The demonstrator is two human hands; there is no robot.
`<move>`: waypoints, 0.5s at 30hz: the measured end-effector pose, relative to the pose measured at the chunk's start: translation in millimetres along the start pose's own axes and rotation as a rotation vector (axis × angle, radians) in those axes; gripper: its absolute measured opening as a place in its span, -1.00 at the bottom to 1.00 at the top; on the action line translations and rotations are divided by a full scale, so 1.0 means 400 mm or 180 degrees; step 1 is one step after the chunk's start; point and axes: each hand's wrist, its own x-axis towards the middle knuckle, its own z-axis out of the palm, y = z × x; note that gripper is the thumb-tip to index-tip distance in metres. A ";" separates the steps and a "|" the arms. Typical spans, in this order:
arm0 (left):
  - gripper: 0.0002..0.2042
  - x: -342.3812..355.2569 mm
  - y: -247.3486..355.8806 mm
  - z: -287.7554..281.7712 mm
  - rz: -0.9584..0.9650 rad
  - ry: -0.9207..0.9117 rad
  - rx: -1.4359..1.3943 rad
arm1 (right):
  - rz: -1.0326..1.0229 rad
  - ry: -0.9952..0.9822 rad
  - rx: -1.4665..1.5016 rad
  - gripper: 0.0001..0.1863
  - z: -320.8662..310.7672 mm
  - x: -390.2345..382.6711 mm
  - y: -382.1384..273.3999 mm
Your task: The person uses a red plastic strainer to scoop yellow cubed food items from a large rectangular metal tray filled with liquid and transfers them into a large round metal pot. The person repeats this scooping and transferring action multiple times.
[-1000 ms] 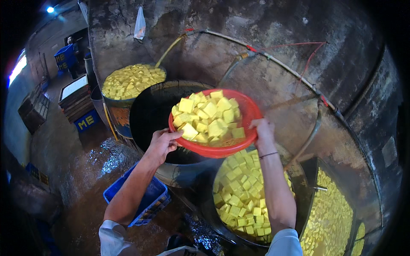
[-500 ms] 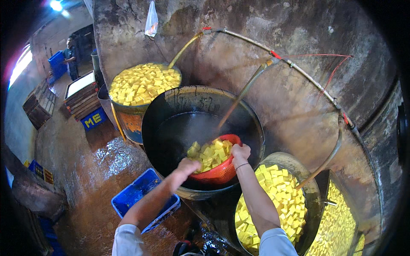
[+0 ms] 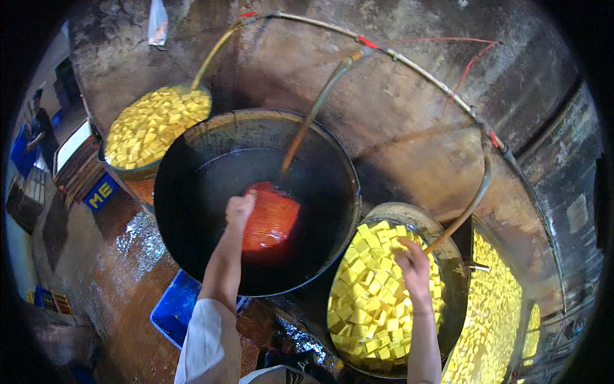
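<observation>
My left hand [image 3: 240, 208] is closed on the rim of a red plastic basket [image 3: 271, 221]. The basket is tipped, its slatted side showing, partly down in the dark liquid of a big round black vat [image 3: 198, 259]; no cubes show in it. Over a drum [image 3: 453, 301] full of yellow cubes [image 3: 377, 291], on the right, hangs my right hand [image 3: 414, 264]. Its fingers are bent but apart, close to the cubes, with nothing seen in them; whether they touch is unclear. A hose [image 3: 313, 118] hangs into the vat.
Another drum of yellow cubes [image 3: 157, 125] stands behind left. More cubes [image 3: 489, 313] fill a tank at the far right. A blue crate [image 3: 176, 307] lies on the wet floor. A pipe [image 3: 435, 77] with hoses runs along the wall. Another person [image 3: 45, 137] is far left.
The red basket has tipped over and the yellow cubes are gone from it. My right hand has let go of it and moved right, over the drum. The view has shifted right.
</observation>
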 end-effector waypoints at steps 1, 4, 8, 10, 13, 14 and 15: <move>-0.29 0.012 -0.012 -0.003 -0.0155 -0.0003 -0.0150 | 0.0438 0.0253 -0.0236 -0.61 -0.081 -0.071 0.048; -0.14 0.089 -0.113 0.005 -0.0388 0.0248 -0.0328 | 0.1260 0.1050 0.0302 -0.67 -0.225 -0.268 0.153; -0.04 0.013 -0.111 0.002 -0.1124 0.0271 -0.1138 | 0.1885 0.1318 0.0306 -0.70 -0.331 -0.470 0.278; 0.00 0.066 -0.165 -0.029 -0.1262 0.0093 -0.1711 | 0.1910 0.1266 0.0520 -0.67 -0.314 -0.480 0.299; -0.03 0.058 -0.166 -0.065 -0.0774 -0.0369 -0.2898 | 0.1843 0.1151 0.0636 -0.66 -0.268 -0.464 0.282; -0.04 0.053 -0.146 -0.092 -0.0533 -0.0461 -0.3223 | 0.1745 0.1061 0.0623 -0.65 -0.250 -0.453 0.272; -0.10 0.012 -0.086 -0.108 -0.0482 -0.0286 -0.3214 | 0.1599 0.0969 0.0662 -0.67 -0.242 -0.445 0.261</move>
